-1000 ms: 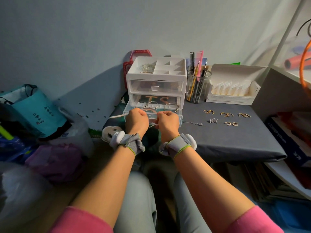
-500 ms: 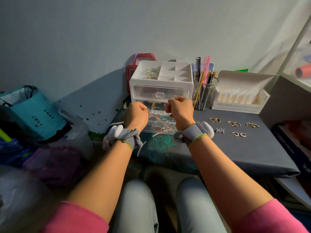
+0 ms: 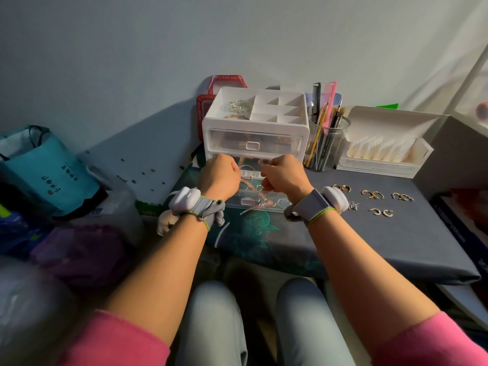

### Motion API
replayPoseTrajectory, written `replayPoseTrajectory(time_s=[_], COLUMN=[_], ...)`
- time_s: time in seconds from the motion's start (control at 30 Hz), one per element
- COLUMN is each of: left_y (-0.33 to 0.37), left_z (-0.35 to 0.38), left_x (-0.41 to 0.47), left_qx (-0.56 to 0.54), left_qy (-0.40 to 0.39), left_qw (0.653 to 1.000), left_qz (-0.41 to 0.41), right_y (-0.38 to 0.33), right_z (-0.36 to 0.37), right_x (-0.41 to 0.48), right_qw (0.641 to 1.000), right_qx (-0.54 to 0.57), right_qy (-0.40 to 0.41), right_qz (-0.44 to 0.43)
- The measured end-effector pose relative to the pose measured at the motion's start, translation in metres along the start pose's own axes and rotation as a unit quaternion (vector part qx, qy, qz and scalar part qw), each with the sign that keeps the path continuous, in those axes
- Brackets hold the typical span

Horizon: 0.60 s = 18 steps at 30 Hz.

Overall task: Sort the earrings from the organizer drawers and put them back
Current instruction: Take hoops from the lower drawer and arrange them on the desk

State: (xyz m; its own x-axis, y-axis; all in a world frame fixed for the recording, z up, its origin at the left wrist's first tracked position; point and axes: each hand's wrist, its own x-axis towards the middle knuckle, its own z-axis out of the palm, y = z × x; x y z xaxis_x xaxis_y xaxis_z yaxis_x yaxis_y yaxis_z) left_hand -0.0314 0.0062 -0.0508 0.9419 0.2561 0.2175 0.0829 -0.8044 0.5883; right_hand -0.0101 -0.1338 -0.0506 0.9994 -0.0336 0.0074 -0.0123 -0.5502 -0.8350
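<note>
Your left hand (image 3: 219,178) and right hand (image 3: 284,178) grip the lower drawer (image 3: 253,204) at its sides, leaving only a narrow gap between them over it. Straight behind, the organizer (image 3: 254,122) blocks the way. The glass cup of pens (image 3: 326,146) just beside it and the white box (image 3: 383,165) close off the back edge. Right of your right hand, pairs of earrings (image 3: 372,199) lie spread. Nearer you, the grey worktop (image 3: 369,247) is open. On the left, past the worktop's edge, the blue bag (image 3: 45,175) and plastic bags crowd the space.
</note>
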Motion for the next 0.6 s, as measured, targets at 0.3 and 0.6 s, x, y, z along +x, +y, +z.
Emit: replayPoseTrajectory(time_s=[0.3, 0.6], left_y=[0.002, 0.008], left_z=[0.0, 0.011], left_x=[0.002, 0.01], left_qx=[0.025, 0.04], left_qy=[-0.023, -0.058], left_qw=[0.999, 0.997], left_qz=[0.011, 0.019], right_y=[-0.002, -0.011], right_z=[-0.009, -0.019], right_x=[-0.001, -0.008], right_qw=[0.999, 0.943], right_qx=[-0.008, -0.243], right_qy=[-0.038, -0.195], right_qz=[0.002, -0.116])
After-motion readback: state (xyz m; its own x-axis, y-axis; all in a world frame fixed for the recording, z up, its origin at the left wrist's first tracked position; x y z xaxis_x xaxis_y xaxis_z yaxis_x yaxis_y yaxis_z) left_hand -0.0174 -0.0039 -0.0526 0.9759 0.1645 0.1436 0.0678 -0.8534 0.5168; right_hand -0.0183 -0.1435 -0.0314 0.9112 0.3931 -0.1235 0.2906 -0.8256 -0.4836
